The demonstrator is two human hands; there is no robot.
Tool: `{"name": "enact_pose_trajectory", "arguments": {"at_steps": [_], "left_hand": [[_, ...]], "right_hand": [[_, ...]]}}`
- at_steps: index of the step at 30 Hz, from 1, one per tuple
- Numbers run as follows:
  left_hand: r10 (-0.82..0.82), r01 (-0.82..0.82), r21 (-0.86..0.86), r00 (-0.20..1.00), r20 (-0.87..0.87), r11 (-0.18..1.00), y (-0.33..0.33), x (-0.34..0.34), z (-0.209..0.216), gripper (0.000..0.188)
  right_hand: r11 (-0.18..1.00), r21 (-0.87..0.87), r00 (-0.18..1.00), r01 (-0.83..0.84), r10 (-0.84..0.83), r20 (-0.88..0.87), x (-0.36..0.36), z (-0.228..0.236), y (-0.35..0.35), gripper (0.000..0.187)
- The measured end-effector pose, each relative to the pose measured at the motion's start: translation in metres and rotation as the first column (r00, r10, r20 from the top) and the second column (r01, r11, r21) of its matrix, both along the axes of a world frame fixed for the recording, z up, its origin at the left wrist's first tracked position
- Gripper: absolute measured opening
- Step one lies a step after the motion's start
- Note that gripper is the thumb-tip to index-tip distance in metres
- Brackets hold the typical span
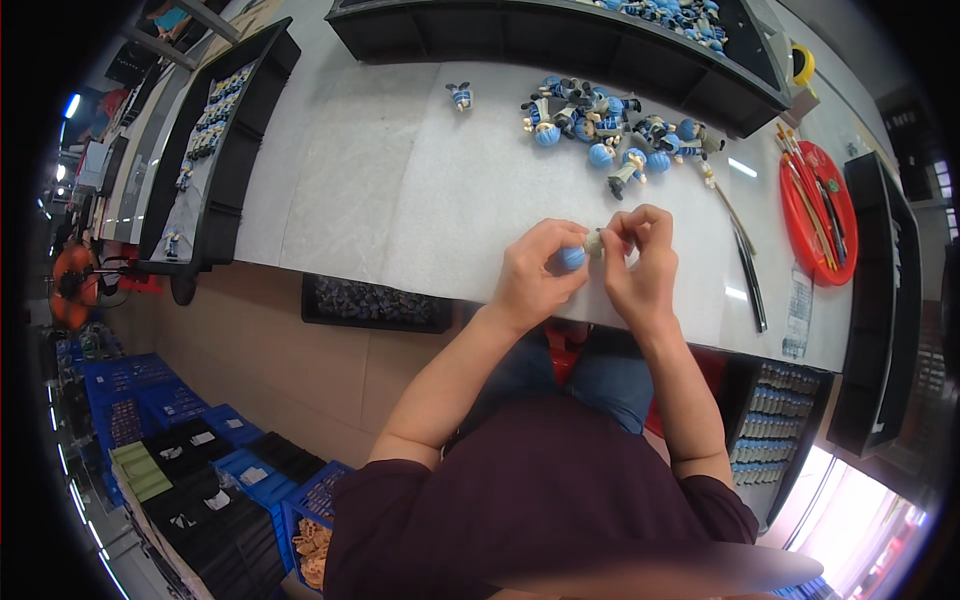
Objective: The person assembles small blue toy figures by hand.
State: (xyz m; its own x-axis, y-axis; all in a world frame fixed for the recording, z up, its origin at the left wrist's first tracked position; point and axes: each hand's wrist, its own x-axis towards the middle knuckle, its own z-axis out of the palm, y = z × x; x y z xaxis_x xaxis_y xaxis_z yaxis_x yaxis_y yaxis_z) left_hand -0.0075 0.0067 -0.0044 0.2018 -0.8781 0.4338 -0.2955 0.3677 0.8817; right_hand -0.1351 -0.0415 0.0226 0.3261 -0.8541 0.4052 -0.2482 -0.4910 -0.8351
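Over the near part of the white table (350,190), a small blue-headed figurine (571,258) is held between my two hands. The fingers of my left hand (535,275) are closed around its head end. My right hand (643,265) pinches the pale lower end with thumb and fingertips. Much of the figurine's body is hidden by the fingers. Beyond the hands lies a loose pile of similar figurines (600,155) with blue hair and grey and blue clothes. A single figurine part (460,96) lies apart to the left of the pile.
A black tray (550,45) of figurines spans the far side; another black tray (225,190) stands left. At right are a red dish (848,200) with brushes, a black pen-like tool (750,290) and a yellow tape roll (803,64). Rows of figurines (775,425) sit below, right.
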Motion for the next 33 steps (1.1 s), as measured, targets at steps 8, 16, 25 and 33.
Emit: {"name": "enact_pose_trajectory", "arguments": {"at_steps": [8,16,25,33], "left_hand": [[-0.025,0.026,0.006,0.999,-0.038,1.000,-0.001,-0.001,-0.002,0.020],[-0.022,0.022,0.003,0.999,-0.043,1.000,0.000,0.001,-0.002,0.021],[-0.027,0.027,0.010,0.999,-0.048,1.000,0.000,0.000,-0.003,0.022],[-0.032,0.033,0.008,0.997,-0.074,0.999,0.000,0.000,-0.008,0.023]], "right_hand": [[0.999,-0.004,0.999,0.050,-0.050,-0.004,-0.002,0.002,-0.003,0.025],[1.000,-0.008,0.999,0.006,-0.006,0.043,0.000,0.002,0.007,0.024],[1.000,0.005,1.000,0.019,-0.019,0.012,-0.001,-0.005,0.001,0.023],[0.997,0.020,0.996,0.081,-0.080,-0.034,-0.010,-0.006,-0.008,0.023]]}}
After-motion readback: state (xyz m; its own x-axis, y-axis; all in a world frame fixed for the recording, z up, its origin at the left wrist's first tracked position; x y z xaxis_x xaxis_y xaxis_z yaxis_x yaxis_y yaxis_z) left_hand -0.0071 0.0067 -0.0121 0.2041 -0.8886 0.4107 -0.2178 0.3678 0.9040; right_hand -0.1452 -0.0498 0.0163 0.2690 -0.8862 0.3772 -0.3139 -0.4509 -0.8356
